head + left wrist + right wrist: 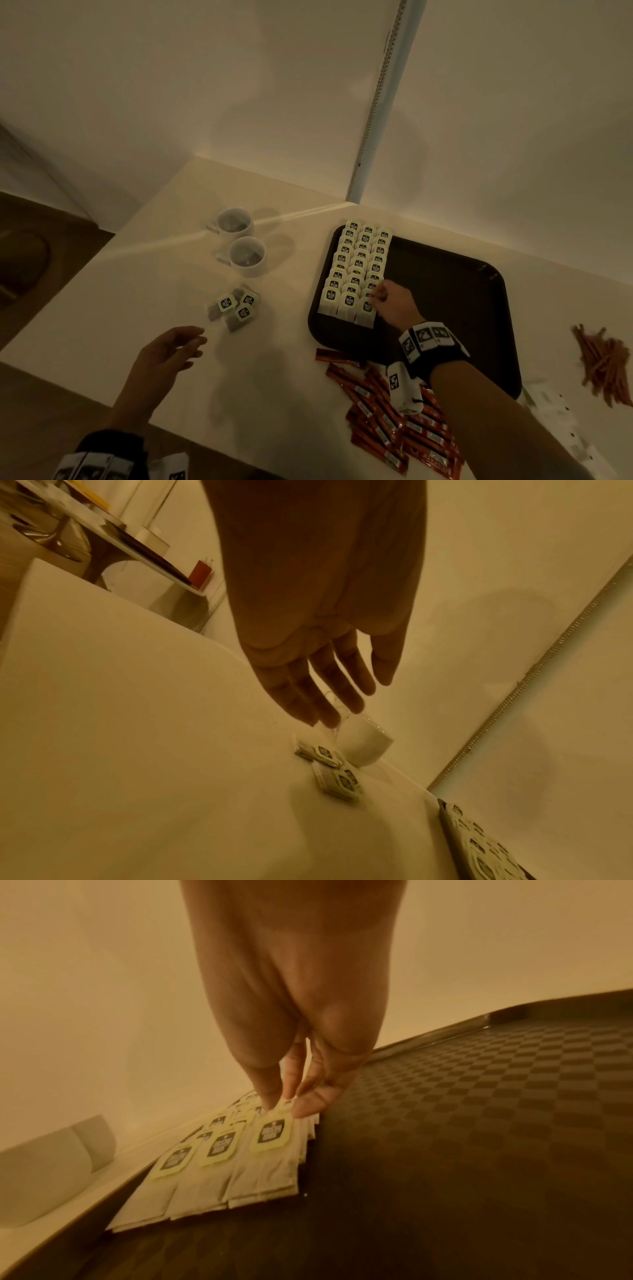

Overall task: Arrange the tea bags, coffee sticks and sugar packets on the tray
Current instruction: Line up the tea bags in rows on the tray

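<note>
Dim light. Dark tray (pixel 445 291) sits on the pale counter (pixel 137 274) against the wall. Tea bags (pixel 356 270) lie on the tray's left part in 3 overlapping columns. Right hand (pixel 394 303) rests at the near end of the rightmost column, fingertips (pixel 274 1104) pinching a tea bag tag there. Left hand (pixel 168 349) hovers over the counter, fingers relaxed, holding nothing, near 3 loose tea bags (pixel 236 306). Coffee sticks (pixel 394 418) piled just below the tray. Thin brown sticks (pixel 606 366) heaped far right. 2 white cups (pixel 241 241) stand left of the tray
</note>
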Demonstrator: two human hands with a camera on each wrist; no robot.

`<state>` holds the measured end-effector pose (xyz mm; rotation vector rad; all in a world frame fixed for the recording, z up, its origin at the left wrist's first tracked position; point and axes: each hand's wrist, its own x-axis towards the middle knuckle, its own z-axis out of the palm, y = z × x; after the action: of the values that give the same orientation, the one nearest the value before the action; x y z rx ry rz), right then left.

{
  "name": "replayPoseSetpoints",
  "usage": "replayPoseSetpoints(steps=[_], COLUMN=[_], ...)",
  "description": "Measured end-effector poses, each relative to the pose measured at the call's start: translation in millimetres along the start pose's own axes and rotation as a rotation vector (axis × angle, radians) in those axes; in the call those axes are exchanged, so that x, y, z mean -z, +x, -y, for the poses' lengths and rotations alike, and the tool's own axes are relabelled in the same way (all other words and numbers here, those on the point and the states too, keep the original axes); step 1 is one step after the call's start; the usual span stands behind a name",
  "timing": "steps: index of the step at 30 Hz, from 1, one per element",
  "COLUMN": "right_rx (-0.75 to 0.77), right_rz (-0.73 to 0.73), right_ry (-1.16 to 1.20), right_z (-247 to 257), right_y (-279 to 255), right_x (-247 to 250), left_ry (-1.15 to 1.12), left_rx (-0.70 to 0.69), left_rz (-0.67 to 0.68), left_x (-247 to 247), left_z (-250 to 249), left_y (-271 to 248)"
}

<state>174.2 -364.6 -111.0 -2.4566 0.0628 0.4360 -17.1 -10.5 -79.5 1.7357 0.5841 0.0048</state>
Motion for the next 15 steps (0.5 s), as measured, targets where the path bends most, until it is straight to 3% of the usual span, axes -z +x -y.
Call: replayPoseSetpoints(steps=[3, 5, 8, 12, 15], right_rx=[0.042, 0.137, 0.238, 0.190, 0.173], right_rz=[-0.106, -0.095, 0.059, 0.296, 0.358], right_ry=[0.028, 0.080, 0.089, 0.032, 0.013], right_z=[10, 20, 25, 15, -2], right_y=[-11, -31, -69, -110, -126], right_x=[6, 9, 9, 4, -1], left_ry=[0.255, 0.389, 0.608, 0.814, 0.924], left_rx=[-0.044, -0.033, -0.057, 0.000, -0.008], left_rz=[-0.038, -0.036, 0.062, 0.203, 0.257], left_x=[-3, -8, -22, -44, -55], left_z=[3, 5, 6, 0, -4], left_y=[17, 36, 71, 99, 107])
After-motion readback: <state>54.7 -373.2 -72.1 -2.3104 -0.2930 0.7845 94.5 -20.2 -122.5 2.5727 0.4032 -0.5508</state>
